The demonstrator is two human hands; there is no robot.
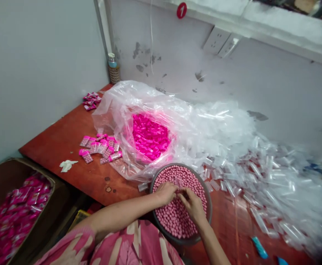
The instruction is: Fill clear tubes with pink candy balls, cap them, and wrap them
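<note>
Both hands meet over a grey bowl (209, 217) full of small pink round beads or balls (174, 221). My left hand (165, 193) is closed, its fingertips around what looks like a small clear plastic case (178, 181), mostly hidden and blurred. Against it, my right hand (193, 206) has its fingers pinched together; what lies between them is too small to make out. Just behind the bowl, an open clear plastic bag (122, 110) holds many bright pink caps (150, 138). One empty clear case (143, 187) lies by the bowl's left rim.
Filled cases with pink tops (101, 147) lie left of the bag on the red table (67, 136). Many clear empty cases (268, 195) spread across the right side. A cardboard box (53, 184) of pink packets stands lower left. Turquoise pieces (259, 247) lie front right.
</note>
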